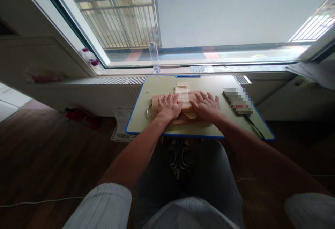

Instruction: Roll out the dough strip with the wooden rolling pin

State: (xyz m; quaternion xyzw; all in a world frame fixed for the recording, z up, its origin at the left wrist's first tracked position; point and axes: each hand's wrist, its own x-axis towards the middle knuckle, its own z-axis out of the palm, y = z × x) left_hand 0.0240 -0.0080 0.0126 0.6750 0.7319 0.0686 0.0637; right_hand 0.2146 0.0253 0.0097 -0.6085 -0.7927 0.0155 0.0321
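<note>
A pale strip of dough (182, 88) lies lengthwise over a wooden cutting board (155, 104), its far end reaching past the board's back edge. Across the strip runs a light wooden rolling pin (186, 110), mostly hidden by my hands. My left hand (169, 106) lies flat, fingers spread, over the left part of the pin, its thumb beside the dough. On the other side, my right hand (206, 105) rests palm down with fingers stretched out over the pin's right part. Neither hand is wrapped round anything that I can see.
The board sits on a small pale-green table (141, 117) with a blue edge. A blurred-out device (238, 101) with a black cable lies at its right. A clear bottle (154, 58) stands on the windowsill behind. A red fire extinguisher (82, 117) is on the floor at left.
</note>
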